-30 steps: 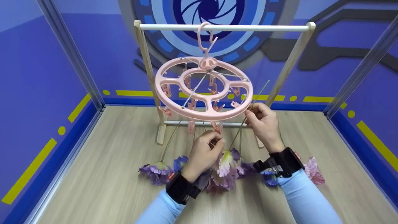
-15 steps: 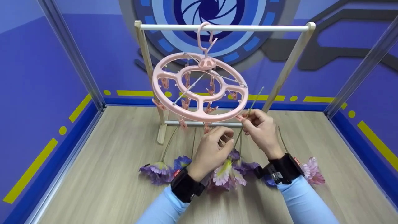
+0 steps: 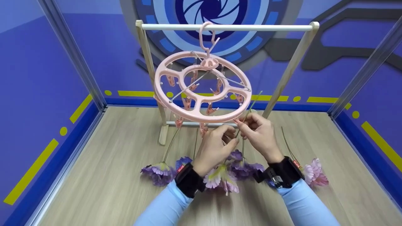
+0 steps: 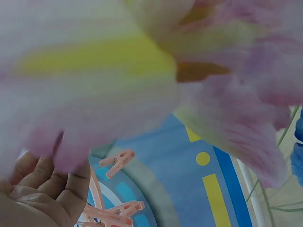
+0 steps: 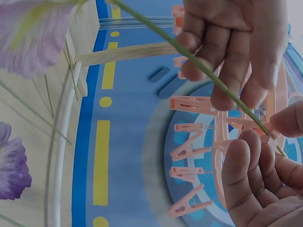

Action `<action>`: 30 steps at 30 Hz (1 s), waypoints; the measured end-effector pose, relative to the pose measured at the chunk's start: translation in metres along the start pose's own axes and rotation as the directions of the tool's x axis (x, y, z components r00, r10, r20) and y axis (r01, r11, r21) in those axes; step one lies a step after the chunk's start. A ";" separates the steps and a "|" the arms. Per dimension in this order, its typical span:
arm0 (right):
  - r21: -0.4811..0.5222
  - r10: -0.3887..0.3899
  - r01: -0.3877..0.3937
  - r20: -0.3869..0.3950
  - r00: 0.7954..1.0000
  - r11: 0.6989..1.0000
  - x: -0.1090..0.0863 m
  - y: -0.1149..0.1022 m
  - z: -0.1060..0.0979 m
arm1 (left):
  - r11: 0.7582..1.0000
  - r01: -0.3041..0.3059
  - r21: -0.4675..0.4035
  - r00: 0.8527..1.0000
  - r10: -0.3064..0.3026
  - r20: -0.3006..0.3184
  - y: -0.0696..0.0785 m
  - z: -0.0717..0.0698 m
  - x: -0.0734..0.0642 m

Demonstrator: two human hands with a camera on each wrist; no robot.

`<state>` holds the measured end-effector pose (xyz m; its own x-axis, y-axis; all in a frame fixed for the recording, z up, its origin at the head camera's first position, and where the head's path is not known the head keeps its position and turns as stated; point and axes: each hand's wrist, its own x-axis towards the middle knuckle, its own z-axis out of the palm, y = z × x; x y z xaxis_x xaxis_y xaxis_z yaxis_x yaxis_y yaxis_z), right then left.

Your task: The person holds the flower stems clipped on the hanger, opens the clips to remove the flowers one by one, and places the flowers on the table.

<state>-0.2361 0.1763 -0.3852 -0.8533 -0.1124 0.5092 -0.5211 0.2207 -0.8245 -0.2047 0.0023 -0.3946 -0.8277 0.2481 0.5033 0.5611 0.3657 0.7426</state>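
In the head view, my right hand [image 3: 260, 135] pinches a pink clothespin [image 3: 236, 120] at the rim of the round pink drying hanger [image 3: 201, 116]. A green flower stem [image 5: 208, 72] runs past these fingertips; whether the clothespin bites on it I cannot tell. Its pale pink and yellow artificial flower [image 3: 222, 179] hangs below, filling much of the left wrist view. Beside the stem is my left hand [image 3: 215, 147], its fingers loosely bent with a gap between thumb and forefinger. From the right wrist, the stem crosses in front of those fingers, with no plain pinch on it.
The hanger hooks over the white bar [image 3: 260, 28] of a wooden stand [image 3: 290, 67]. Several more clothespins [image 3: 212, 109] dangle from it. Purple flowers [image 3: 158, 173] and a pink flower [image 3: 315, 172] lie on the wooden table [image 3: 110, 150]. Blue walls [image 3: 40, 78] enclose three sides.
The hanger has turned and tilted, its gripped side moving left and down. My right hand has moved with it, the pale pink flower swinging left. My left hand has shifted slightly right.
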 end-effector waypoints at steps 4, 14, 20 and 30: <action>0.021 0.009 -0.009 0.010 1.000 1.000 -0.002 0.001 0.002 | 1.000 0.010 -0.001 1.000 -0.010 0.005 0.000 0.002 0.003; 0.018 -0.020 0.020 0.039 0.999 1.000 -0.004 0.004 0.005 | 1.000 0.016 -0.009 0.999 -0.017 -0.036 -0.004 0.007 0.006; 0.042 -0.054 0.051 0.085 0.995 0.998 -0.003 0.007 0.003 | 0.999 0.022 -0.046 0.999 -0.023 -0.030 -0.008 0.007 0.008; 0.098 0.019 -0.033 0.135 0.991 0.995 0.003 0.024 -0.011 | 0.995 0.037 -0.092 0.999 -0.039 -0.024 -0.012 0.001 0.006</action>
<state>-0.2505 0.1916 -0.4007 -0.8580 -0.2376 0.4553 -0.4923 0.1278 -0.8610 -0.2170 0.0005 -0.4011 -0.8490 0.2120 0.4840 0.5276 0.2903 0.7984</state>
